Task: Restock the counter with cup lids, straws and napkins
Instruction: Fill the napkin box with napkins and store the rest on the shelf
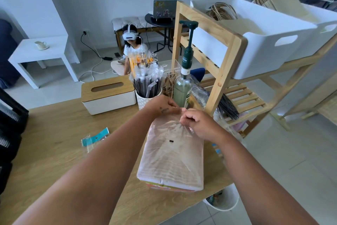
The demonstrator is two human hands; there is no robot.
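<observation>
Head view: my left hand (161,105) and right hand (197,123) both pinch the clear-wrapped pale napkin pack's (172,159) far end between them.

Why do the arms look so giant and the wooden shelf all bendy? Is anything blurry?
Head view: the wide-angle lens stretches the near arms and bows the shelf; head view: light is soft and even, shadows on the table faint; head view: the pack has hazy plastic, and the left hand and right hand pinching its top are slightly soft.
</observation>
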